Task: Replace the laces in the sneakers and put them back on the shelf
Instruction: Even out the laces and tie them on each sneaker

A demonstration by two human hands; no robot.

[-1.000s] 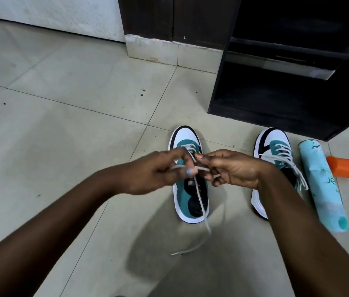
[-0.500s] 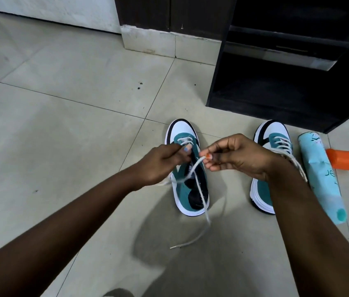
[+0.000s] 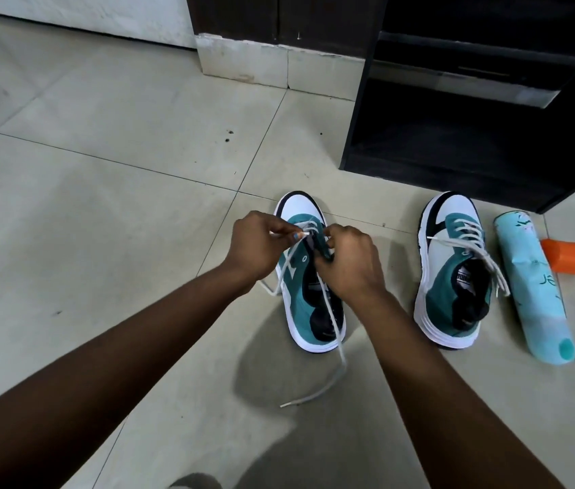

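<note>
Both hands have dropped lower and closer to the left sneaker than a half second ago, when they were held up above its tongue with the lace stretched between them. The left hand now sits over the sneaker's outer eyelets, its fingers curled and pinching the white lace near its tip, which pokes out to the left of the fist. The right hand has turned knuckles-up and presses down at the throat of the shoe; its fingers are curled, and they seem to grip the dark tongue or eyelet edge, though the exact hold is hidden beneath the hand. A short loop of lace hangs off the shoe's left side, and the long free end still trails back over the heel onto the tiled floor, lying much as before.

The right sneaker stands on the floor just to the right (already laced, its ends loose across the upper), unmoved. Beside it lies a light blue bottle on its side, with an orange cylinder touching or nearly touching it further right. The black shelf stands behind the shoes, its lower compartment dark.
</note>
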